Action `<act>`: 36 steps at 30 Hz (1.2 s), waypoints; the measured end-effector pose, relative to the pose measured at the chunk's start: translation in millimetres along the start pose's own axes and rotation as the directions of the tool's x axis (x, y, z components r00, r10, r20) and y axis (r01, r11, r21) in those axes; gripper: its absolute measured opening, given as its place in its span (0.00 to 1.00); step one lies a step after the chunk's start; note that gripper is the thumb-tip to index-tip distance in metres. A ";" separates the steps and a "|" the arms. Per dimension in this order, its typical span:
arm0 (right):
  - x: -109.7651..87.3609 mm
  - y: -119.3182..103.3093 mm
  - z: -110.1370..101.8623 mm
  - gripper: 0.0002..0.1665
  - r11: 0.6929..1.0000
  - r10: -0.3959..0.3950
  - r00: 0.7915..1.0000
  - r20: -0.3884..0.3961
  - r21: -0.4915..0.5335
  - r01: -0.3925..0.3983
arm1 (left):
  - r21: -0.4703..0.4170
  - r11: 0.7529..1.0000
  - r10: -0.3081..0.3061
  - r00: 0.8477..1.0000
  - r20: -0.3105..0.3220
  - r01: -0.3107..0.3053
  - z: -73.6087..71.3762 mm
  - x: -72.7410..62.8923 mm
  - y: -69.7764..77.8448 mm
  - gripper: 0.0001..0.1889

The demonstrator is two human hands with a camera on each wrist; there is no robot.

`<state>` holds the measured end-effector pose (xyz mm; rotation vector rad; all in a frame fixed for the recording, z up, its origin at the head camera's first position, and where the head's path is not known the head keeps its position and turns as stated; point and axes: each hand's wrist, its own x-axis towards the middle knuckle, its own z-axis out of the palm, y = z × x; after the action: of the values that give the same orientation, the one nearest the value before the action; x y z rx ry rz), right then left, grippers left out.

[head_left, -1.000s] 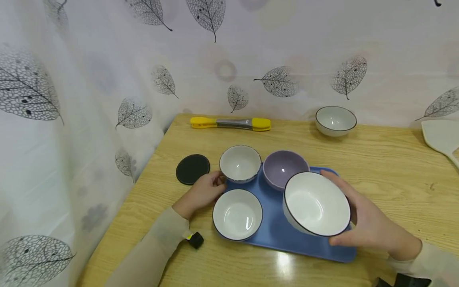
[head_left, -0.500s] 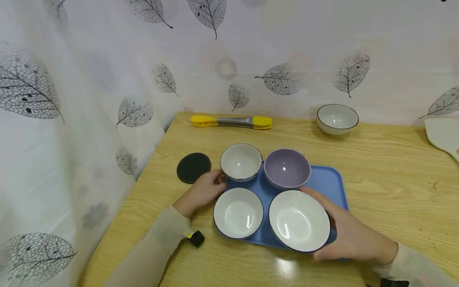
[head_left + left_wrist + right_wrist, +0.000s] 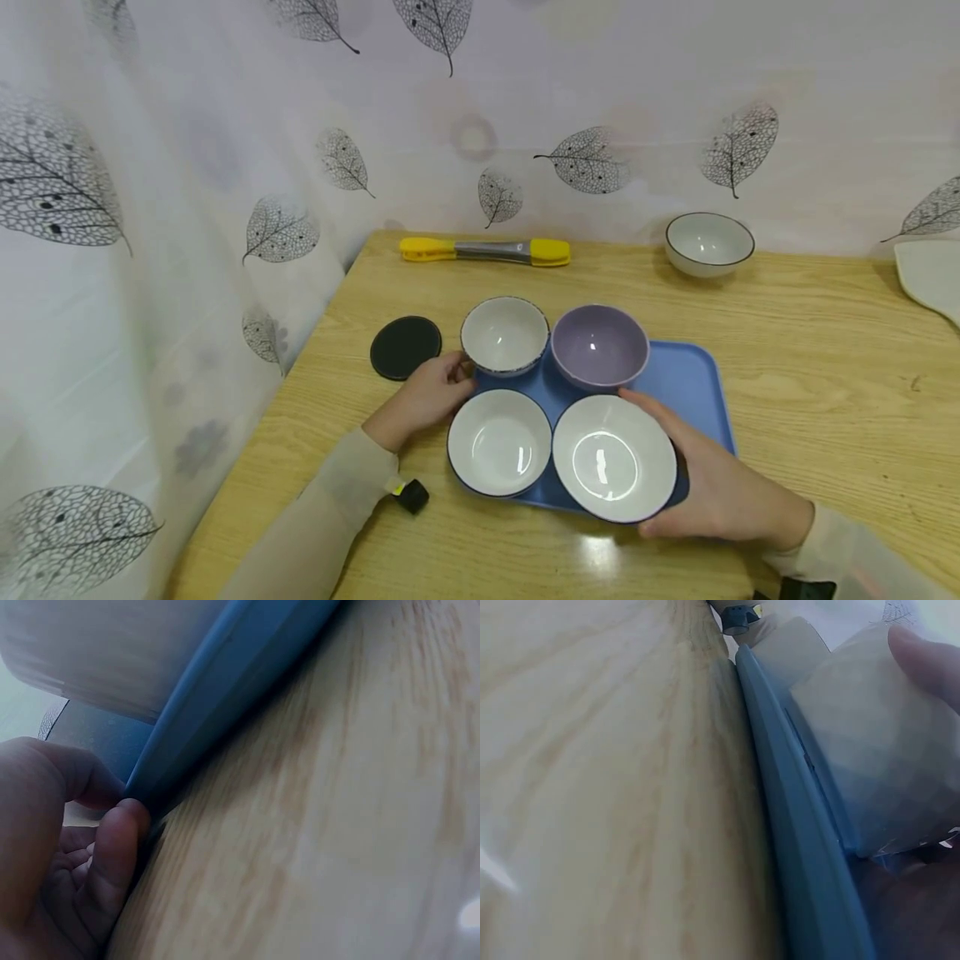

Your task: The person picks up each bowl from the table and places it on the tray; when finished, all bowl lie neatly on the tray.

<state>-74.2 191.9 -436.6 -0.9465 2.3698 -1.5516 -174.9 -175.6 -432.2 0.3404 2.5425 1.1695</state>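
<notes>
One held white bowl [image 3: 603, 467], tilted over the right part of the blue tray [image 3: 678, 379] a second ago, is now sitting nearly level at the front, just beside the neighbouring white bowl [image 3: 498, 443]. The right hand [image 3: 708, 483], having shifted left, is gripping its side; the left hand [image 3: 429, 393] is still pinching the tray's edge. Yellow-ended tongs [image 3: 489, 251] are bearing a mark [image 3: 520, 247] too small to read.
</notes>
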 end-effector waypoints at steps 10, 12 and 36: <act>-2.4 5.3 -0.7 0.77 1.000 0.004 1.000 0.006 -0.007 -0.004 | -0.001 1.000 0.007 1.000 -0.002 -0.007 -0.6 -0.3 0.7 0.20; -2.3 5.9 -1.3 0.77 1.000 0.006 1.000 0.010 -0.002 -0.006 | -0.002 1.000 0.009 1.000 -0.007 -0.009 -0.7 0.1 0.4 0.20; -2.9 17.1 -1.4 0.77 0.997 -0.010 0.999 0.048 -0.082 0.014 | 0.015 1.000 0.004 1.000 0.004 -0.004 0.6 0.9 -1.1 0.20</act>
<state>-79.7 199.2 -451.4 -1.0051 2.4155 -1.4291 -175.5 -175.5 -433.5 0.3511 2.5493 1.1513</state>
